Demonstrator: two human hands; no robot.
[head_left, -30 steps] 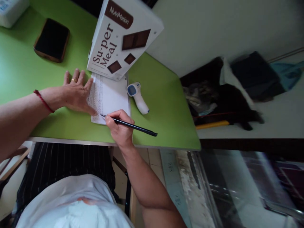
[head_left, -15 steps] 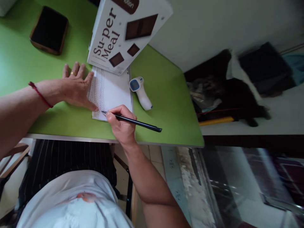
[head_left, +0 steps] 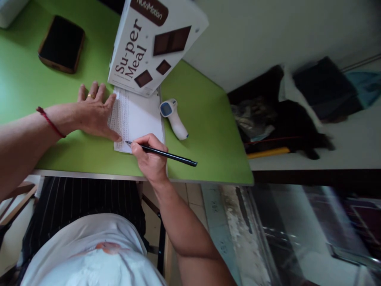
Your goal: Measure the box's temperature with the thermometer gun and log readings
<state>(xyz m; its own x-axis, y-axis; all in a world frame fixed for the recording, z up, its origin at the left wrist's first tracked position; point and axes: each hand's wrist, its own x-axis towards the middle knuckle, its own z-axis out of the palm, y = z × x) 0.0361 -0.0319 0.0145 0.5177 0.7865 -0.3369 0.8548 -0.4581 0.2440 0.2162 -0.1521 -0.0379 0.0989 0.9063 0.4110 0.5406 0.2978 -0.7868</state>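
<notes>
Head view: nearest you are your white shirt (head_left: 89, 254) and dark striped trousers (head_left: 86, 198), below the edge of the green bench (head_left: 208, 139). Just past that edge, your right hand (head_left: 151, 159) pinches a black pen (head_left: 172, 155) between thumb and fingers, over the near end of a page (head_left: 144, 117). Your left hand (head_left: 94, 115) lies back upward with its fingers spread, its thumb over the page's left edge and crowding the pen's tip from that side. The pen's long axis runs nearly side to side, roughly along the bench edge: the tip points left and slightly away from you, the tail right and a little nearer. The page lies lengthwise away from you, small writing filling a strip down its left side. Just beside its right edge lies a white thermometer (head_left: 177, 125), screen end away, handle toward you. Farther on, a white printed box (head_left: 145, 41) stands upright and hides the page's far end. Left of the box, well apart, lies a black-topped device (head_left: 62, 43) with a brown rim.
</notes>
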